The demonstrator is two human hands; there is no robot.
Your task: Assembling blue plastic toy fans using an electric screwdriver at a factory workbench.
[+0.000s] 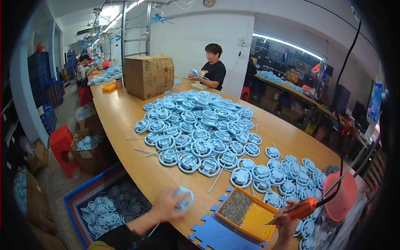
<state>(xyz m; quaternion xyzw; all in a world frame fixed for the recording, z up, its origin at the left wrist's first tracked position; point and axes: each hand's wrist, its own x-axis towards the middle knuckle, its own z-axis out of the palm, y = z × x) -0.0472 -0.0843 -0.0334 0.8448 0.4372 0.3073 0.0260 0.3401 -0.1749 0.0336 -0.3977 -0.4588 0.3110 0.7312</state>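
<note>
My left hand (166,205) is closed on a light-blue round plastic part (183,199), slightly blurred, over the table's near edge. In my right hand (286,226) is an orange electric screwdriver (301,209), its thin bit pointing left above a yellow tray (261,216). Small dark metal screws (236,206) fill the left part of that tray, and the yellow grid floor shows on the right. Under the tray lies a blue foam mat (216,231) with jigsaw edges. A big heap of similar light-blue parts (200,135), some with thin stems, covers the table beyond my hands.
More blue parts (287,175) spread to the right, beside a pink basket (338,196). A cardboard box (149,77) stands farther back. A co-worker (213,68) sits across the table. Below left are a blue-rimmed bin (75,212) of parts and a red stool (62,148).
</note>
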